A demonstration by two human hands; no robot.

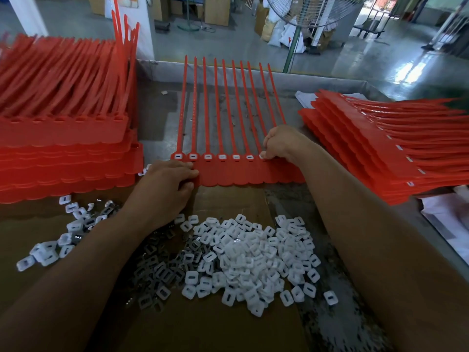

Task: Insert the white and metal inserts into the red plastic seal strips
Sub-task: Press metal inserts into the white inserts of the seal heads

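Surface (pixel 157 110) carries one red strip sheet (pixel 251 174) at centre. It lies flat, with its thin tails pointing away from the person and its flat band nearest the hands. Counted from the left, six sockets in the row hold fitted inserts (pixel 207 156) (white, each with a dark slot showing).

Left hand (pixel 165 184): the grip is clenched on the left lower corner of the band, with thumb and fingers pinching its edge.

Right hand (pixel 281 146): the fingers are curled over the seventh socket and the grip is closed on a white insert (pixel 262 156) at that socket. Whether this piece is fully seated cannot be told. The hand hides the sockets further right.

A cardboard sheet (pixel 228 326) lies near the person. On it rests a pile of white inserts (pixel 248 257), with a pile of dark metal inserts (pixel 157 270) touching its left side. A smaller scatter (pixel 71 224) of both kinds lies further left, beyond the left forearm.

A left stack (pixel 63 148) of red sheets sits just beside the centre sheet. A right stack (pixel 368 158) lies fanned, with white pieces showing along its stepped edge. A fan (pixel 304 11) stands on the floor beyond the surface.
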